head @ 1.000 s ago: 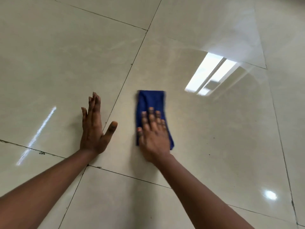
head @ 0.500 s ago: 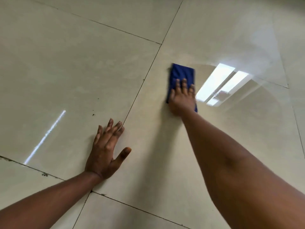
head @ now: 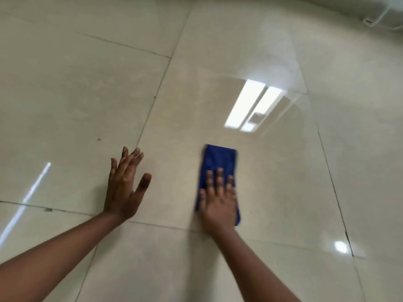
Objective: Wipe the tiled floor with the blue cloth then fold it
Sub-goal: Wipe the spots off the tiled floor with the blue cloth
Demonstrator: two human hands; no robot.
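A folded blue cloth (head: 220, 159) lies as a narrow rectangle on the glossy cream tiled floor (head: 283, 182), a little right of centre. My right hand (head: 219, 203) presses flat on its near half with the fingers spread, so the far half shows beyond my fingertips. The cloth and this hand look motion-blurred. My left hand (head: 124, 188) rests palm down on the bare tile to the left of the cloth, fingers apart, holding nothing.
Dark grout lines (head: 152, 105) cross the floor between large tiles. A bright window reflection (head: 253, 107) sits just beyond the cloth. A white pipe or bracket (head: 375, 18) runs along the wall base at the far top right. Small dark specks (head: 99, 139) dot the left tile.
My right hand has slid the cloth back toward me from its far reach near the reflection. My left hand stays planted on the floor.
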